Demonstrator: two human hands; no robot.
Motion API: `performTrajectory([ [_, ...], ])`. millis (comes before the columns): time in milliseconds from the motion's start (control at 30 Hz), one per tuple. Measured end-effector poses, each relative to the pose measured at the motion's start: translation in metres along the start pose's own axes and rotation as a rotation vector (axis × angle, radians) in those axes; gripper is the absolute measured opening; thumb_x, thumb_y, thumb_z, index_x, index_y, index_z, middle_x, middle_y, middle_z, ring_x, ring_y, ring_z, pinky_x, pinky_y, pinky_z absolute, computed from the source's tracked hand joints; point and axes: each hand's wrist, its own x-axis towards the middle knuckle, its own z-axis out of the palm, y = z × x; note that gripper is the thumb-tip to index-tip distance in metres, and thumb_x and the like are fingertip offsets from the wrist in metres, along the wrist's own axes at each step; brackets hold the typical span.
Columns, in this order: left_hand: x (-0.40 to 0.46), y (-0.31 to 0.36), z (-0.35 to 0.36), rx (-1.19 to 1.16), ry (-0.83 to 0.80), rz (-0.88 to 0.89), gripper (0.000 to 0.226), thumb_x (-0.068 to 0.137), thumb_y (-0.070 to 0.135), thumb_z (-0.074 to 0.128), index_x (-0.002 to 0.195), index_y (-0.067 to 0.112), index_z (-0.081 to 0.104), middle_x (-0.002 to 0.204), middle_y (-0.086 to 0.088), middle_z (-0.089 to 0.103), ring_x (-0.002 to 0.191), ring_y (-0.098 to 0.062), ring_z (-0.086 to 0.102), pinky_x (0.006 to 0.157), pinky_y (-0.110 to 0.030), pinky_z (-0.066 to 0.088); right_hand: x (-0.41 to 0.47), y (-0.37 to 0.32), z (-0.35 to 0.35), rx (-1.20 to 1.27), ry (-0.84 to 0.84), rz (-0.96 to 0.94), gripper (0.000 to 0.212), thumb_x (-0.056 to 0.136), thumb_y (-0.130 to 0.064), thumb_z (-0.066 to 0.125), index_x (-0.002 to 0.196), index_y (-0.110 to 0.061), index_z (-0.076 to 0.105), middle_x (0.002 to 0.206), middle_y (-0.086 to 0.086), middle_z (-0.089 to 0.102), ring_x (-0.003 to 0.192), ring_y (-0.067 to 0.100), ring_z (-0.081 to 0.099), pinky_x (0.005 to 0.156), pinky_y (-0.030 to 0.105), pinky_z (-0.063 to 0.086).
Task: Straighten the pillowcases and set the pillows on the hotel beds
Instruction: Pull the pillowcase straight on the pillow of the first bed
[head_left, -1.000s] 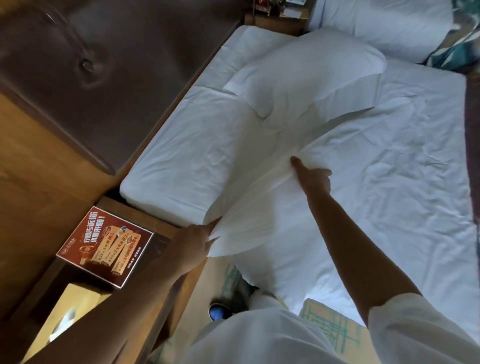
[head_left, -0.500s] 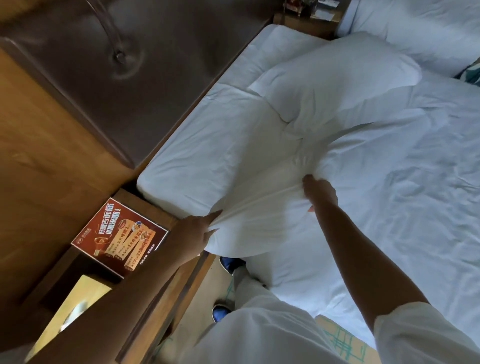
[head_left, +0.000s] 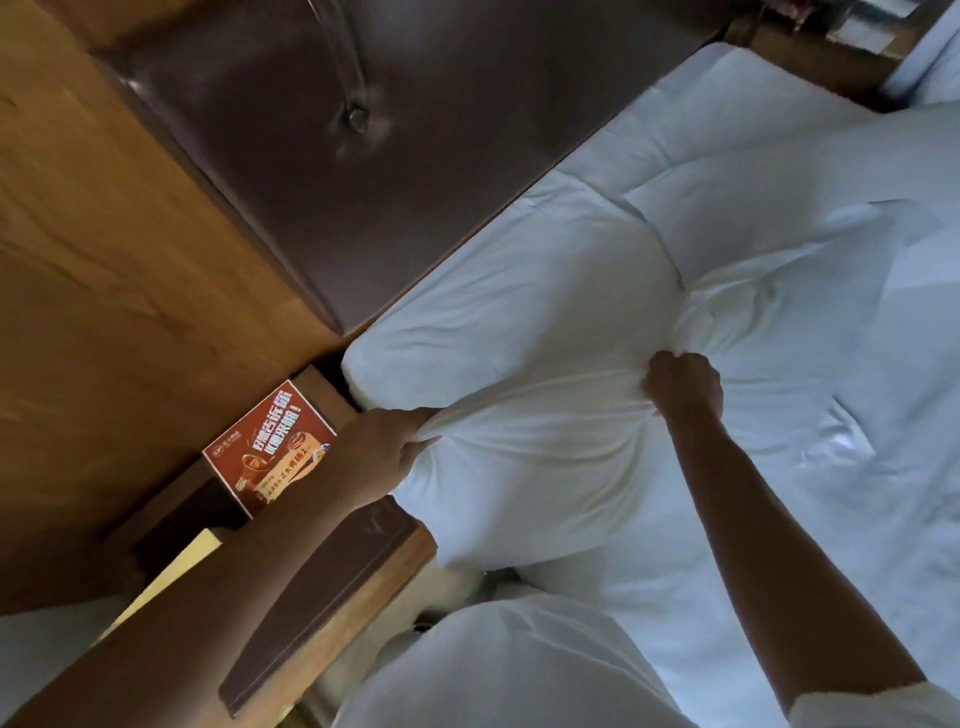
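Note:
A white pillow in its pillowcase (head_left: 524, 467) lies at the near corner of the white bed (head_left: 841, 509), hanging a little over the edge. My left hand (head_left: 395, 441) pinches the pillowcase's left edge beside the nightstand. My right hand (head_left: 683, 384) grips a bunch of the same pillowcase at its far edge, fist closed, and the cloth is stretched taut between the two hands. A second white pillow (head_left: 810, 187) lies further up the bed near the headboard, its loose flap trailing toward my right hand.
A padded brown headboard (head_left: 395, 135) runs along the bed's left side against a wooden wall. A wooden nightstand (head_left: 337, 582) at lower left carries a red advertising card (head_left: 270, 447) and a yellow box (head_left: 171, 577). Another bed's corner (head_left: 930, 73) shows top right.
Both hands pulled the pillowcase lower and tighter toward the bed's near corner. My right hand went from a flat reach to a closed fist on the cloth. The camera moved closer.

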Motion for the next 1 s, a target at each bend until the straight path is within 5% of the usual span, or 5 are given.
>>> performTrajectory([
  [200,-0.012,-0.019,-0.028,-0.073,-0.003,-0.136,0.061,0.098,0.067,0.034,0.126,0.028,0.069,0.088,-0.001,0.078,0.069,-0.016,0.07,0.065,-0.032,0.058,-0.002,-0.05,0.014,0.029,-0.049,-0.095,0.06,0.073,-0.035,0.037,0.103,0.004,0.07,0.102,0.025,0.073,0.098,0.04,0.068,0.09,0.041,0.053],
  [400,-0.03,-0.034,-0.076,-0.053,0.115,-0.174,0.044,0.088,0.015,0.058,0.131,0.02,0.069,0.092,-0.004,0.079,0.073,-0.014,0.072,0.061,-0.031,0.059,-0.014,-0.107,0.03,0.025,-0.077,-0.228,0.036,0.09,-0.022,0.049,0.105,0.006,0.067,0.101,0.025,0.067,0.094,0.04,0.064,0.09,0.043,0.054],
  [533,-0.049,-0.054,-0.098,0.028,0.198,-0.229,0.051,0.081,0.004,0.061,0.129,0.016,0.069,0.075,-0.005,0.074,0.05,-0.009,0.057,0.051,-0.013,0.038,-0.025,-0.152,0.056,0.007,-0.224,-0.333,0.037,0.094,-0.026,0.05,0.108,0.003,0.068,0.111,0.025,0.069,0.105,0.043,0.067,0.093,0.05,0.057],
  [833,-0.099,-0.091,-0.093,-0.041,0.223,-0.577,0.037,0.093,0.022,0.059,0.128,0.018,0.071,0.083,-0.003,0.073,0.074,-0.03,0.07,0.058,-0.027,0.047,-0.066,-0.223,0.128,-0.181,-0.341,-0.549,0.029,0.097,-0.024,0.045,0.091,-0.002,0.065,0.085,0.011,0.069,0.06,0.027,0.065,0.075,0.035,0.057],
  [1000,-0.106,-0.106,-0.077,-0.056,0.282,-0.786,0.042,0.101,0.041,0.057,0.141,0.027,0.058,0.107,-0.005,0.076,0.093,-0.035,0.072,0.076,-0.041,0.059,-0.076,-0.234,0.152,-0.244,-0.429,-0.543,0.044,0.09,-0.058,0.054,0.083,-0.014,0.061,0.07,0.007,0.073,0.059,0.024,0.074,0.084,0.037,0.059],
])
